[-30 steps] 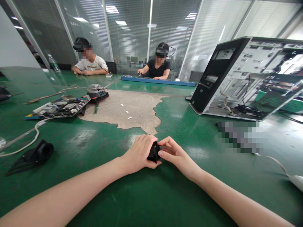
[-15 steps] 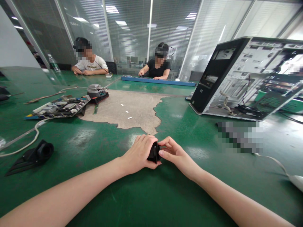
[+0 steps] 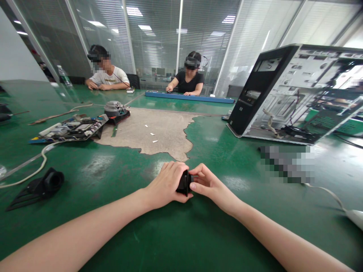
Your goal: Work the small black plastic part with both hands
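My left hand (image 3: 167,182) is wrapped round a small black part (image 3: 185,183), with fingers over its top and the thumb beneath. This part has a thin upright flange and a rounded end facing right; much of it is hidden by my fingers, and its exact kind cannot be made out. From the right, my right hand (image 3: 208,183) grips the rounded end between thumb and fingertips. Both hands are low over the green table (image 3: 181,238), near its front middle.
A black funnel-shaped plastic piece (image 3: 42,185) lies at left. Beyond it are a circuit board (image 3: 75,128), a fan-like cooler (image 3: 115,109) and a memory stick (image 3: 114,131). An opened computer case (image 3: 249,90) stands at right, near a blurred dark object (image 3: 286,164). Two people sit across the table.
Hardly anything differs. Both hands stay on the black part in the same place, and the people opposite have shifted their heads slightly.
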{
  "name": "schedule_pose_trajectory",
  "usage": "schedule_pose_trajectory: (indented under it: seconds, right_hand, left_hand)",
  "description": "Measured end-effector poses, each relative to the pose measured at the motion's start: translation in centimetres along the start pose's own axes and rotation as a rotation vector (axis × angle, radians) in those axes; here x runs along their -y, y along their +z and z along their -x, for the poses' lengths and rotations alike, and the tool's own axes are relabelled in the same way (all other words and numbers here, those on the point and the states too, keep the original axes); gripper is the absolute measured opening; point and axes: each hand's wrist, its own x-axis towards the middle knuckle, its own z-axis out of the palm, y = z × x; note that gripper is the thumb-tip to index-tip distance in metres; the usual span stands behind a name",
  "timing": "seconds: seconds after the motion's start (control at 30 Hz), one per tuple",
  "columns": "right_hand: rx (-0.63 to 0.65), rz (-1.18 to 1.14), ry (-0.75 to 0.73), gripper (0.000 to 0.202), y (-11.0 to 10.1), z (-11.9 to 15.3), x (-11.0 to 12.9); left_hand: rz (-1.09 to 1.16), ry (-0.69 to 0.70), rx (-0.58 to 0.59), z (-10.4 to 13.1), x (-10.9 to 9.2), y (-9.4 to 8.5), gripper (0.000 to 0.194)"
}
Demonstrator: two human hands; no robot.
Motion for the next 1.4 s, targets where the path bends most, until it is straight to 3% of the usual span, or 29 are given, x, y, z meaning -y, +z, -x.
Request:
schedule_pose_trajectory:
  seconds: [0.2,0.43,0.6,0.73,1.03,1.2,1.4]
  right_hand:
    - [-0.066,0.053,0.009,0.030,0.24,-0.10,0.30]
    - [0.009,0.006,0.002,0.039,0.07,-0.01,-0.06]
    - [-0.073,0.051,-0.016,0.026,0.27,-0.05,-0.03]
    - [-0.090,0.092,-0.008,0.029,0.22,-0.19,0.04]
    - [0.038,0.017,-0.025,0.039,-0.19,0.00,-0.41]
    - [-0.053,0.049,-0.023,0.025,0.08,0.03,-0.03]
    - [-0.069,0.065,0.020,0.031,-0.09,-0.20,0.07]
  left_hand:
    - [0.022,-0.001,0.005,-0.04,-0.10,-0.18,0.058]
    - [0.019,-0.026,0.028,-0.04,-0.19,-0.30,0.054]
    - [0.021,-0.015,0.009,-0.03,-0.12,-0.21,0.056]
    - [0.025,-0.014,0.012,-0.08,-0.17,-0.25,0.056]
    - [0.026,-0.026,0.030,-0.05,-0.07,-0.17,0.055]
    - [0.031,-0.006,-0.003,-0.05,-0.04,-0.08,0.057]
    - [0.034,-0.009,0.009,-0.06,-0.05,-0.13,0.058]
